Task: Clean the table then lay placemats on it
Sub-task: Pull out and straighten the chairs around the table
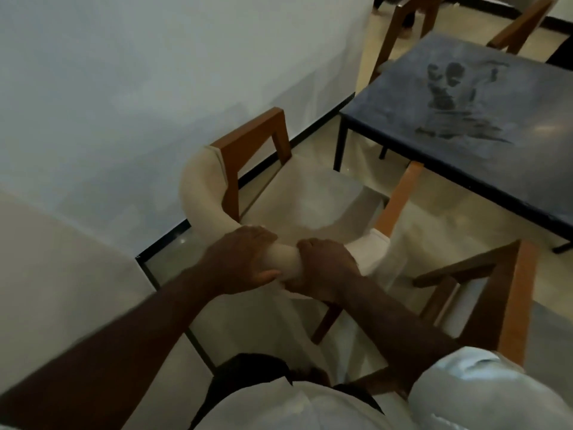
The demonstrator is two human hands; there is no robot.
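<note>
- Head view — the left hand (245, 259) and the right hand (325, 265) sit side by side, both wrapped tight around the soft cream top of a chair (201, 187).
- The dark table (483, 156) stands past the chair, up on the right — well apart from both hands.
- Its top looks dusty, with smeary marks (449, 88).
- A white wall (124, 88) is on the left.
- A second wooden chair (514, 290) stands near the first.

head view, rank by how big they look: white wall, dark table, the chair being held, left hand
1. white wall
2. dark table and chair: look alike, and the table runs off frame, so unranked
3. left hand, smallest though nearest the camera
</note>
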